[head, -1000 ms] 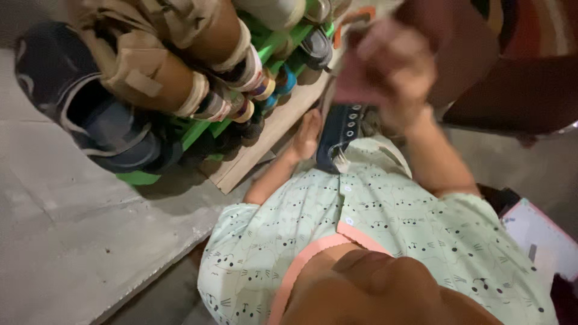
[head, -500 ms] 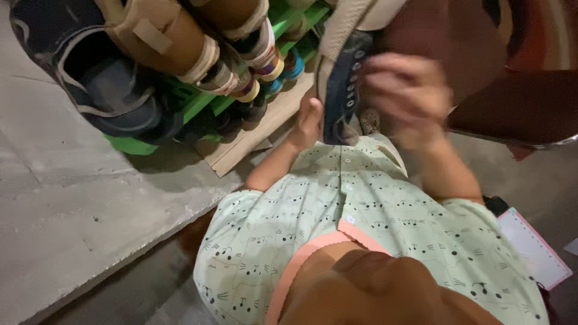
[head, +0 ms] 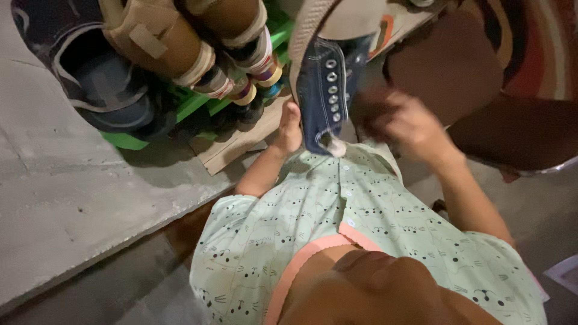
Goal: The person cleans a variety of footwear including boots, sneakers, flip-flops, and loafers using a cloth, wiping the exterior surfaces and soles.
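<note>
A navy canvas sneaker (head: 328, 90) with metal eyelets and a beige sole is held upright in front of my chest. My left hand (head: 289, 129) grips its left side, with the fingers hidden behind the shoe. My right hand (head: 400, 123) is blurred, just to the right of the sneaker with its fingers curled at the shoe's edge. Whether it grips the shoe is unclear. My light green printed shirt (head: 361, 222) fills the lower part of the view.
A green shoe rack (head: 192, 103) stands at the upper left on a wooden board (head: 238, 144). It holds brown boots (head: 162, 42), a dark sneaker (head: 90, 66) and several other shoes. Grey concrete floor (head: 72, 198) lies left. A large brown object (head: 463, 66) is upper right.
The sneaker has risen and turned so its eyelet side faces me. My right hand has slid down off its side and to the right. The view has shifted slightly.
</note>
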